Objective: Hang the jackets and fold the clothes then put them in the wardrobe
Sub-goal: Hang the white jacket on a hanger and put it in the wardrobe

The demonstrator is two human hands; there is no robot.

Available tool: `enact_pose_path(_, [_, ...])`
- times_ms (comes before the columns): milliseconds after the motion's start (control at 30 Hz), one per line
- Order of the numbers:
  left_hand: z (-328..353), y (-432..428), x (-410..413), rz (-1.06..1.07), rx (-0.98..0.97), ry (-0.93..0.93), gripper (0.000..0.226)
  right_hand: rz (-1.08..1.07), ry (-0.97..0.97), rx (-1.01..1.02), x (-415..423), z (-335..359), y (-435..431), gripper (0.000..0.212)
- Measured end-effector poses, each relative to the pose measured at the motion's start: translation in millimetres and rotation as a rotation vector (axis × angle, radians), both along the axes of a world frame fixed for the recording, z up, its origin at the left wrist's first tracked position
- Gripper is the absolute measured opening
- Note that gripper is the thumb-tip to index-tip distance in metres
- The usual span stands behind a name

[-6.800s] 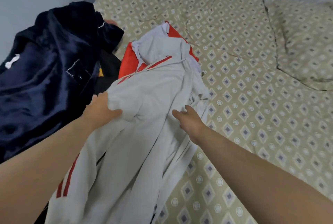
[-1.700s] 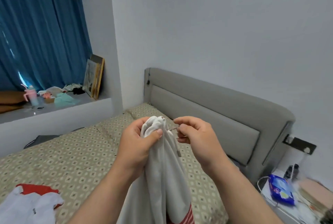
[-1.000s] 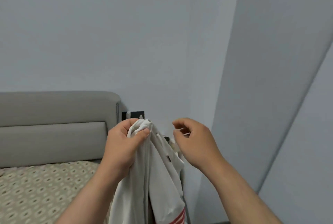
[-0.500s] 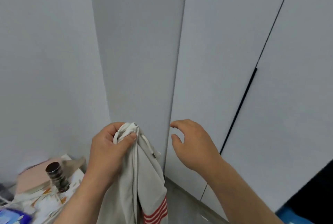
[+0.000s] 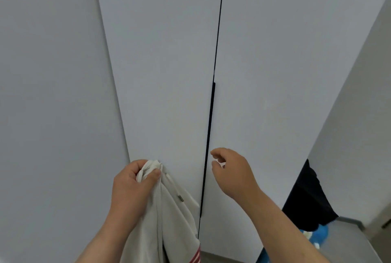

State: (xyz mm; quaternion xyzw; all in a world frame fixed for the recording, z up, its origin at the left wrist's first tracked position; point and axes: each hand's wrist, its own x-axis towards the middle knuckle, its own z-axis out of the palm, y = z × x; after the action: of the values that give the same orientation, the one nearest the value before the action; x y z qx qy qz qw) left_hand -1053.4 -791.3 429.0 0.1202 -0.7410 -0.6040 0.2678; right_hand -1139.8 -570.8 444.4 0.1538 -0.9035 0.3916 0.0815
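Jacket [image 5: 169, 224], bottom centre: plain off-white, with red and white stripes at its lower edge. Drawstring [image 5: 173, 186]: white with a dark tip. Wardrobe doors [image 5: 165, 72], across most of the frame: plain pale grey-white. Seam strip [image 5: 209, 135], down the middle: black. Garment [image 5: 306, 205], lower right: plain black or very dark navy. Object [image 5: 318, 237] below it: bright blue with white patches. Floor [image 5: 349, 248], lower right: grey.

Wardrobe [image 5: 169, 72] ahead, jacket [image 5: 169, 220] in left hand [image 5: 131, 190] before its left door, right hand [image 5: 232, 174] just right of the door gap [image 5: 208, 135], garment [image 5: 306, 199] hanging past the wardrobe's right edge, floor [image 5: 349, 241] beneath it
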Motion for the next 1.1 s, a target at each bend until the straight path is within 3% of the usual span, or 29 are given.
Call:
enact_pose_path(300, [-6, 22, -129, -0.028, -0.040, -0.053, 0.021, -0.037, 0.078, 0.023, -146, 6, 1, 0.035])
enact_pose_path(500, [-1, 14, -181, -0.059, -0.059, -0.049, 0.022, -0.076, 0.054, -0.047, -199, 10, -18, 0.008])
enact_pose_path(800, [6, -7, -226, -0.221, -0.128, -0.029, 0.011, -0.279, 0.085, -0.142, -223, 13, -52, 0.014])
enact_pose_path(1100, [6, -21, -221, -0.446, -0.146, -0.019, 0.010, -0.461, 0.099, -0.169, -192, 7, -62, 0.028])
